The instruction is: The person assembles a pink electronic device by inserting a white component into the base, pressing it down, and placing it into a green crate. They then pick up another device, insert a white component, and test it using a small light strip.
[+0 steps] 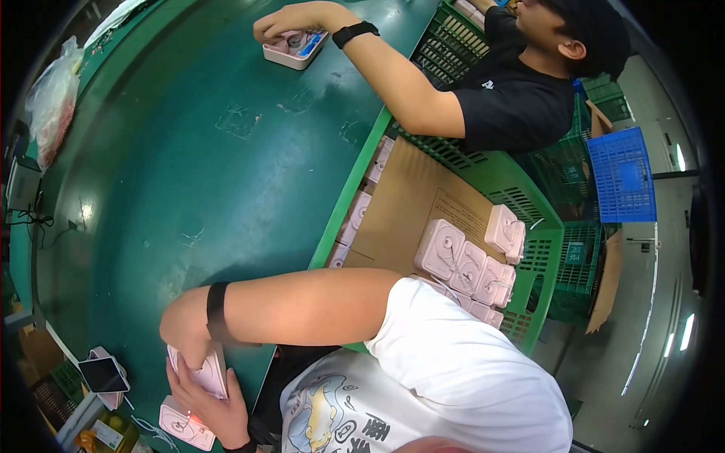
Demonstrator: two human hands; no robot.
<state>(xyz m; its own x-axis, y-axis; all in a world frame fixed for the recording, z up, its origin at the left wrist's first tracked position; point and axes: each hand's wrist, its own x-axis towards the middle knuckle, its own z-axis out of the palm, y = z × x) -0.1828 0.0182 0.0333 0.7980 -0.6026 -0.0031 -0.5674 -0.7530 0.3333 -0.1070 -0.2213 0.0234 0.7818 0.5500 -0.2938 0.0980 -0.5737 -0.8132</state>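
A pale pink plastic case [217, 371] lies on the green work surface at the lower left. My left hand [208, 400] is closed around its near end, fingers along one side and thumb along the other. Over the far end bends my right hand [185, 325], its fingers curled down onto the case. What those fingers pinch, if anything, is hidden. Just beside my left hand sits another pink case [175, 420], with a pale cord [151, 432] lying to its left.
A green crate [542, 257] on my right holds cardboard [411, 204] and several pink cases [470, 268]. Across the green table [226, 174], a co-worker's hand [291, 21] reaches into an open pink case [288, 60]. A dark-screened device [104, 375] stands at the left edge.
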